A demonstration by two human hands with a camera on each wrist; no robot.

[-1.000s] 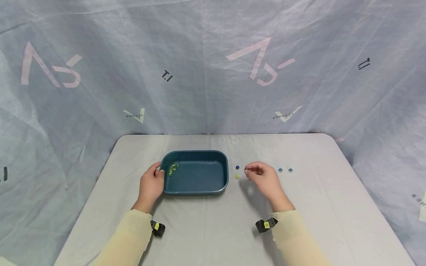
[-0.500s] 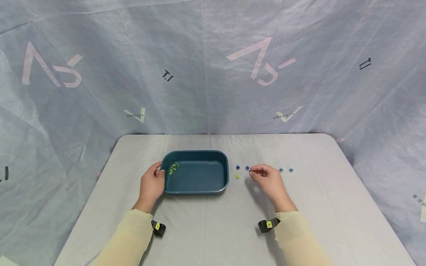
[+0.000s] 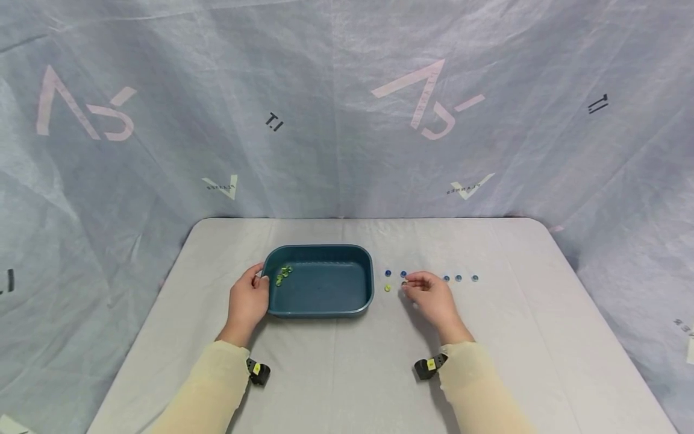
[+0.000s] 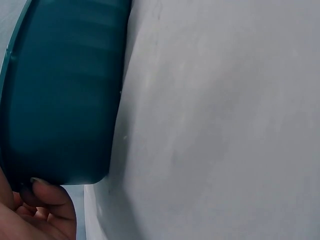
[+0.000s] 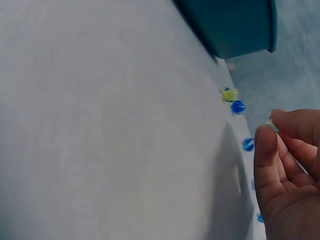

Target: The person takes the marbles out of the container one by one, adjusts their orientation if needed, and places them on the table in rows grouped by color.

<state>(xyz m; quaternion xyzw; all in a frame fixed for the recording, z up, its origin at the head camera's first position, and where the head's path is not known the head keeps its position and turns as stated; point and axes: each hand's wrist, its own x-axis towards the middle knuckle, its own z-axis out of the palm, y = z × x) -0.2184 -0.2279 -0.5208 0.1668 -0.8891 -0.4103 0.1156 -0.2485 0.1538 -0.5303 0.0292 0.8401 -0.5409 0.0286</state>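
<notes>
My left hand (image 3: 249,302) grips the left end of a dark teal rectangular tray (image 3: 320,314), its thumb and fingers at the rim; the left wrist view shows the curled fingers (image 4: 52,202) against the tray's corner. Several green marbles (image 3: 283,275) lie in the tray's left end. To the tray's right, my right hand (image 3: 434,298) pinches a small, pale greenish marble (image 5: 270,121) between thumb and forefinger, mostly covered by the fingertips. Near it on the table are a blue marble (image 3: 403,274), another blue marble (image 3: 388,273) and a yellow-green marble (image 3: 387,288).
Several more blue marbles (image 3: 458,278) lie in a row to the right of my right hand. The table (image 3: 336,374) has a pale cloth cover, and grey printed sheeting (image 3: 336,120) hangs behind and at both sides.
My right hand first moved right, uncovering a blue marble on the table, then came slightly back left and nearer, beside the yellow-green marble. The left hand and tray stay put.
</notes>
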